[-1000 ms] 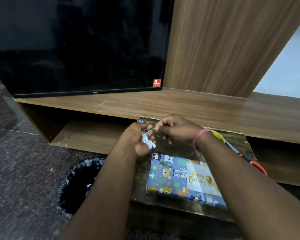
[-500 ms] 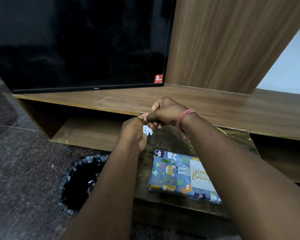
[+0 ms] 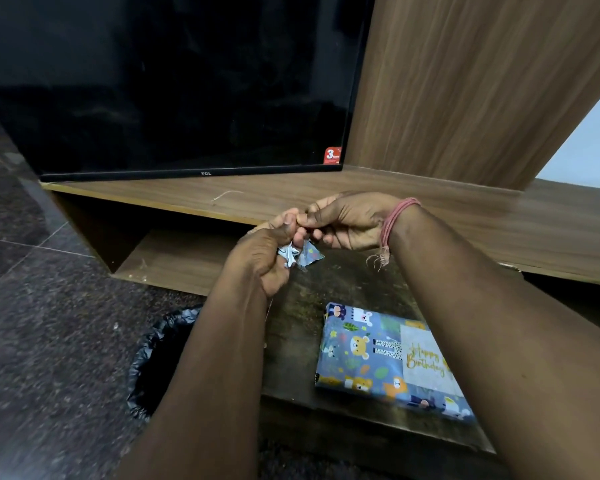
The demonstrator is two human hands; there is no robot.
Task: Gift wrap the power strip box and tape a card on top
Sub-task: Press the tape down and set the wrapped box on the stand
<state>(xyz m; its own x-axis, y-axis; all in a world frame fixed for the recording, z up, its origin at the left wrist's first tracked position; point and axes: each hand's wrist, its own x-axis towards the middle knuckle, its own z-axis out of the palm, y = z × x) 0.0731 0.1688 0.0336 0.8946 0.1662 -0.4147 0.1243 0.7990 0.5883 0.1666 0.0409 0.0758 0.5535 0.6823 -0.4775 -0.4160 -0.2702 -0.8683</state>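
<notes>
The box (image 3: 388,362) lay wrapped on the near right of the low table (image 3: 291,358), its card (image 3: 425,360) reading "Happy Birthday" already on top, partly hidden by the right forearm. Both hands were raised over the table's far side: the left hand (image 3: 269,252) gripped a crumpled paper scrap (image 3: 300,255) in curled fingers, and the right hand (image 3: 349,221) pinched at the same scrap just beside the left thumb. The wrapping looked done, so the step in hand seemed to be clearing offcuts. The next move likely called for dropping the scrap into the bin (image 3: 160,368) on the floor, left of the table.
</notes>
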